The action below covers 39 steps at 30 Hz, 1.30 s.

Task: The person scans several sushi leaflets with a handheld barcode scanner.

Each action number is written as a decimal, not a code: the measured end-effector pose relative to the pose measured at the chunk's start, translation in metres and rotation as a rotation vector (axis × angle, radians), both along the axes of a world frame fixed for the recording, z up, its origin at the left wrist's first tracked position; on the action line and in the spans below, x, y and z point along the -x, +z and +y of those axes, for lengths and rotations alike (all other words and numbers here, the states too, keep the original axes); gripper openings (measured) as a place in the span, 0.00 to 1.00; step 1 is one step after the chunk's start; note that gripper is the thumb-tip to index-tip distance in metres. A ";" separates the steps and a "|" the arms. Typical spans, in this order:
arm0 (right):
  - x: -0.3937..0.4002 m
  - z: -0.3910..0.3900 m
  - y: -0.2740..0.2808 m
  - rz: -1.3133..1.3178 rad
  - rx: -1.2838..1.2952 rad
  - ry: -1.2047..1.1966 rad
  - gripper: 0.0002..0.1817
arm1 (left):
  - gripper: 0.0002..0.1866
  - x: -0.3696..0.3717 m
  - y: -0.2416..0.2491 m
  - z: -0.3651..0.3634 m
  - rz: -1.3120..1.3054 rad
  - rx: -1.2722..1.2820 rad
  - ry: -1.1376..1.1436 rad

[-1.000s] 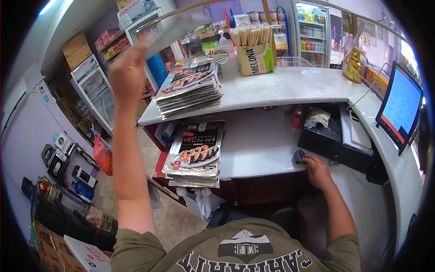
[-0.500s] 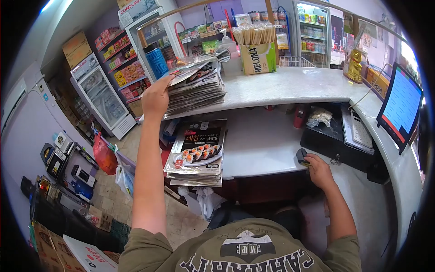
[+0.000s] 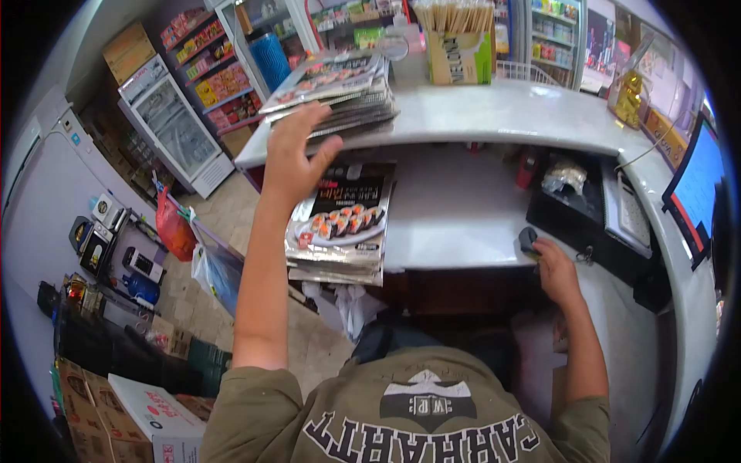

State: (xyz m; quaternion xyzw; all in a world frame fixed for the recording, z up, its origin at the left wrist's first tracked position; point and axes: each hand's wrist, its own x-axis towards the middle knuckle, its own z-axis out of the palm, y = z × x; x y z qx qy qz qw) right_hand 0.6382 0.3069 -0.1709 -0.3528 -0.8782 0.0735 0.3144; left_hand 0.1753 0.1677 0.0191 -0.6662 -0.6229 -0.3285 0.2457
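Observation:
My left hand (image 3: 297, 154) is open, thumb apart from the fingers, at the front edge of a tall stack of flat seaweed packs (image 3: 363, 96) on the raised counter. Below it, on the lower shelf, lies a second pile of seaweed packs (image 3: 340, 220), the top one showing sushi rolls on a black label. My right hand (image 3: 557, 270) is closed round a small dark grey tool (image 3: 529, 240) with a rounded head, over the front edge of the lower white desktop (image 3: 451, 224). What kind of tool it is I cannot tell.
A Melona box of wooden chopsticks (image 3: 461, 58) and a blue tumbler (image 3: 268, 62) stand on the raised counter (image 3: 532, 108). At the right are a black cash drawer (image 3: 575, 220), a calculator (image 3: 633, 208) and a monitor (image 3: 695, 185). Cardboard boxes (image 3: 100, 417) sit at lower left.
My left hand has come off the left side of the upper stack and moved right and slightly down, its fingers spreading. The view has tilted down; my right hand still grips the tool.

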 end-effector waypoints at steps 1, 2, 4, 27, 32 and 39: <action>0.000 -0.001 0.001 0.002 0.031 -0.005 0.19 | 0.28 -0.011 -0.013 -0.017 -0.148 0.145 -0.131; 0.001 -0.002 0.003 0.006 0.001 -0.008 0.18 | 0.29 -0.018 -0.029 -0.030 -0.136 0.330 -0.184; 0.001 0.000 0.003 0.016 0.020 -0.001 0.19 | 0.32 -0.031 -0.063 -0.055 -0.104 0.566 -0.167; 0.005 -0.009 0.012 0.005 0.118 -0.036 0.19 | 0.11 -0.067 -0.132 -0.073 -0.158 0.077 -0.080; 0.000 0.001 0.003 0.109 0.089 -0.033 0.18 | 0.08 -0.137 -0.119 -0.043 0.069 -0.003 -0.296; -0.002 -0.004 0.018 0.435 0.064 -0.103 0.17 | 0.15 -0.179 -0.220 0.010 0.091 0.213 -0.459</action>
